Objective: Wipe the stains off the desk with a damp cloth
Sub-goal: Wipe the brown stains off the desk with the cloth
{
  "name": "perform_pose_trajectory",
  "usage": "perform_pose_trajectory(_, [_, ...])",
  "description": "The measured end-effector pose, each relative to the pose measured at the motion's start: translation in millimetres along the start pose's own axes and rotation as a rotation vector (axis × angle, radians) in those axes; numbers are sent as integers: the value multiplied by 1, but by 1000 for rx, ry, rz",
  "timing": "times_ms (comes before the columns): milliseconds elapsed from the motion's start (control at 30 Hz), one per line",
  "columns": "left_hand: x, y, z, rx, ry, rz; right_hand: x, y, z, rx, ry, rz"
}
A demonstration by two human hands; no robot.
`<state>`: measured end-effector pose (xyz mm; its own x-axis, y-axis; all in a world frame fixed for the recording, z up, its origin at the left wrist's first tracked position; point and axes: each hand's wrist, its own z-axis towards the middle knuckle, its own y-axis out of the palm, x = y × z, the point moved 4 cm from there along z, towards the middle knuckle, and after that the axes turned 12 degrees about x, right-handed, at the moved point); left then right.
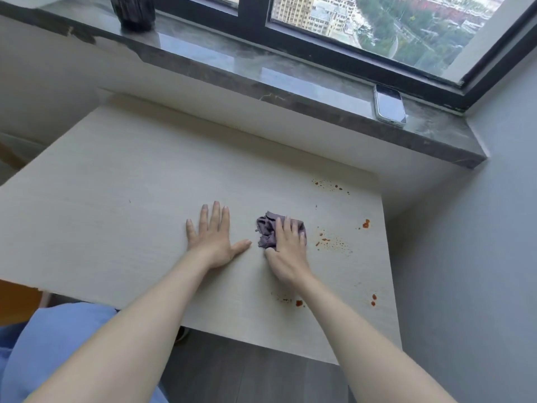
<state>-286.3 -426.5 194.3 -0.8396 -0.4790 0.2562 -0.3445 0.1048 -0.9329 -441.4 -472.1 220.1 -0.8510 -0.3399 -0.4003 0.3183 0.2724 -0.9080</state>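
A crumpled purple cloth (266, 228) lies on the pale wooden desk (116, 205), right of centre. My right hand (289, 251) presses flat on the cloth with straight fingers. My left hand (213, 235) rests flat on the bare desk just left of it, fingers spread. Orange-red stains dot the desk: a speckled patch (331, 242) just right of the cloth, spots near the far right corner (331, 186), one blob by the right edge (366, 223), and marks near the front edge (299, 303) and front right (373, 299).
A dark stone windowsill (232, 65) runs behind the desk, with a phone (390, 105) lying on it at the right and a dark ribbed vase (133, 11) at the left. A grey wall (479, 257) stands close along the desk's right edge.
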Motion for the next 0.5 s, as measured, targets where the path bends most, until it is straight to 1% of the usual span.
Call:
perform_pose_trajectory(100, [0,1,2,-14,9,-4,4,17,7,20,5,-105])
perform_pose_trajectory(200, [1,1,3,-23,7,-10,14,12,30,6,-11,-135])
perform_pose_trajectory(300, [1,1,4,-33,6,-13,10,9,36,124,-30,-130])
perform_pose_trajectory(333, [1,2,4,-35,6,-14,6,10,30,150,-57,-117])
perform_pose_trajectory(400, [0,2,4,-36,2,-11,8,13,14,142,-202,-131])
perform_pose_trajectory(467, [1,1,3,-40,3,-12,22,6,9,56,-331,-125])
perform_pose_trajectory(500, [1,1,3,-41,5,-14,28,1,13,19,-350,-114])
